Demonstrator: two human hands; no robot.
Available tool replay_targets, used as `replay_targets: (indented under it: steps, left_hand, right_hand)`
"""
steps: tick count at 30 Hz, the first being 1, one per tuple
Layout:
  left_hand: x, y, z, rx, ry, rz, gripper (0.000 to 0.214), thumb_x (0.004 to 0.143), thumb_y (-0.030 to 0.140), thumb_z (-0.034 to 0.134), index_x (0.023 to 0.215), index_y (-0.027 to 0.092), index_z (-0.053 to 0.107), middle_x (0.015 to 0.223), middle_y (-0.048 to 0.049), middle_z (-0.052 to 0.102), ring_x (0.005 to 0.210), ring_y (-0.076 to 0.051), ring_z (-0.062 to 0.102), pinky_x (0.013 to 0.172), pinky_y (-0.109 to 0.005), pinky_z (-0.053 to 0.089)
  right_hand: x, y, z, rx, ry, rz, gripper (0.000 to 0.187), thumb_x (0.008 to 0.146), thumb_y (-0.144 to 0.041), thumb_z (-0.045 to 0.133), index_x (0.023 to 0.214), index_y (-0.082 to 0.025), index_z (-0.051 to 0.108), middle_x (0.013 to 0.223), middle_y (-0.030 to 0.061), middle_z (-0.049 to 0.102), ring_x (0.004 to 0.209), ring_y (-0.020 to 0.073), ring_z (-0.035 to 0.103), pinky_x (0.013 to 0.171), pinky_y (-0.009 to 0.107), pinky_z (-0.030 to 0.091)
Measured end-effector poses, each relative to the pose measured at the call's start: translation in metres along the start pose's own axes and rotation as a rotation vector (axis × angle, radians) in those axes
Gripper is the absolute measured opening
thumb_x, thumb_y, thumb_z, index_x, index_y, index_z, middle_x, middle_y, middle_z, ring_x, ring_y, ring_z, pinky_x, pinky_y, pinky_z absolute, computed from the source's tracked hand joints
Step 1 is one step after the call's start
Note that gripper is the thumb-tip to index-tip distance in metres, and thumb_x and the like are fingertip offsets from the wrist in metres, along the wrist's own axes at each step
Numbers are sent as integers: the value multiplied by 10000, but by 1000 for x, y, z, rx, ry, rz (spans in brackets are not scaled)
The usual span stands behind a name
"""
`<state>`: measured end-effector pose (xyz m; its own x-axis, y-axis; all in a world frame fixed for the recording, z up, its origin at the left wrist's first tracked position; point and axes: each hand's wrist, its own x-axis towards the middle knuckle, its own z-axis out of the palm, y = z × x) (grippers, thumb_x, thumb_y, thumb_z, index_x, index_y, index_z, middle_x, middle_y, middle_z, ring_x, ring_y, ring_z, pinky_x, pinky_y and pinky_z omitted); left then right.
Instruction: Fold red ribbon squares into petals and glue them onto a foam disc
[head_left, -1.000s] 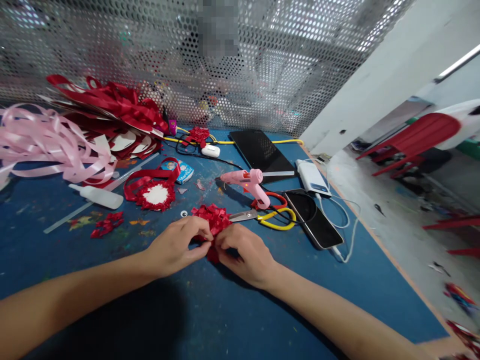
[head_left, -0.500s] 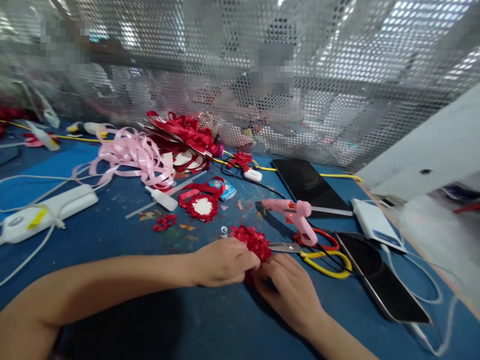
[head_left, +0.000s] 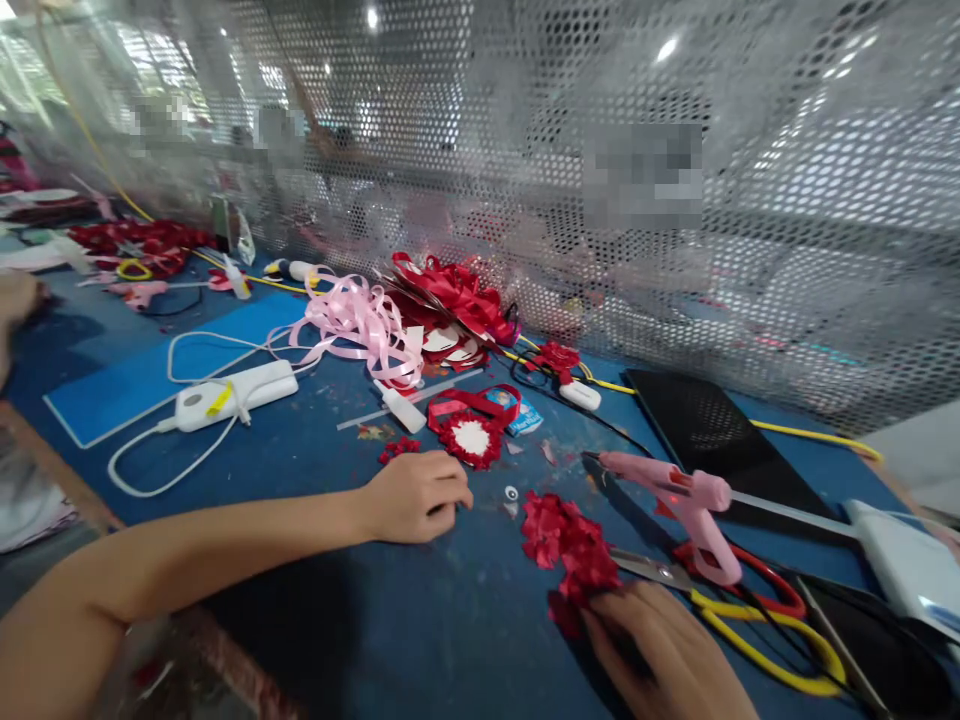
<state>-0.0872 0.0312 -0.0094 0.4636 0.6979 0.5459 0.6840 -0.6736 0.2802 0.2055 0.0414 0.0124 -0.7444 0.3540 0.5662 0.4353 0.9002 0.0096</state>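
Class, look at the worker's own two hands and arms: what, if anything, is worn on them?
The left hand has no glove, and its forearm is bare, with no sleeve, watch or bracelet showing. The right hand is ungloved too; most of its arm is out of view.

Worktable (head_left: 435, 620), bearing tablet (head_left: 712, 430) behind glue gun (head_left: 679, 485), scissors (head_left: 665, 573) before gun, smartphone (head_left: 877, 650) right of scissors, ribbon flower cluster (head_left: 562, 540) between scissors and googly eye (head_left: 511, 493), ribbon rosette (head_left: 472, 438) behind eye, and, left of rosette, squeeze bottle (head_left: 405, 410) across glue stick (head_left: 354, 422).
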Motion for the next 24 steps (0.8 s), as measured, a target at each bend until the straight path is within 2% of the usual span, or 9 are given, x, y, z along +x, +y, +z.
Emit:
replay_targets:
  steps: [3, 6, 9, 12, 17, 21, 24]
  left_hand:
    - [-16, -12, -20, -7, 54, -95, 184, 808, 111, 475, 843, 156, 650, 831, -66, 654, 779, -149, 607, 742, -254, 485]
    - [-24, -19, -30, -5, 85, -157, 140, 834, 173, 511, 811, 164, 649, 801, -63, 647, 763, -164, 602, 730, -281, 479]
    - [-25, -22, -31, -9, 77, -170, 167, 872, 220, 509, 799, 182, 654, 799, -54, 661, 763, -171, 597, 722, -294, 464]
    - [-21, -24, -31, -9, 86, -213, 189, 911, 222, 460, 874, 187, 642, 798, -44, 669, 743, -165, 590, 693, -285, 454]
    - [-17, -26, -31, -6, 155, -349, 168, 918, 178, 408, 973, 179, 567, 656, 12, 556, 643, -142, 558, 632, -261, 449]
    - [-18, -25, -29, -50, 158, -301, 142, 907, 200, 446, 998, 180, 553, 670, 10, 561, 684, -149, 565, 668, -268, 464]
    - [-19, -26, -29, -92, 140, -223, 151, 903, 217, 477, 1020, 190, 570, 730, -11, 618, 754, -159, 590, 721, -286, 477]
  right_hand:
    - [3, 0, 1, 8, -17, -1, 133, 926, -147, 409, 873, -204, 516, 679, 4, 635, 608, 131, 589, 616, 240, 456]
    - [7, -1, 1, 12, -18, 3, 138, 924, -141, 408, 870, -207, 517, 667, -3, 631, 597, 126, 594, 617, 236, 464]
    - [7, 0, 1, 14, -23, 20, 136, 920, -146, 415, 872, -208, 526, 671, -3, 636, 604, 128, 606, 624, 237, 474]
    - [6, 1, 0, 15, -27, 27, 137, 919, -161, 418, 875, -207, 538, 687, 6, 648, 615, 132, 617, 620, 240, 482]
    - [10, 1, 0, 39, -42, 55, 160, 912, -151, 415, 839, -217, 541, 637, -1, 629, 563, 136, 606, 569, 241, 482]
    - [8, 3, 2, 61, -47, 74, 145, 907, -173, 434, 835, -224, 549, 640, 6, 626, 557, 141, 608, 554, 245, 490]
    - [4, 6, 3, 63, -52, 79, 140, 900, -179, 452, 828, -228, 561, 645, 8, 625, 570, 142, 610, 557, 242, 493]
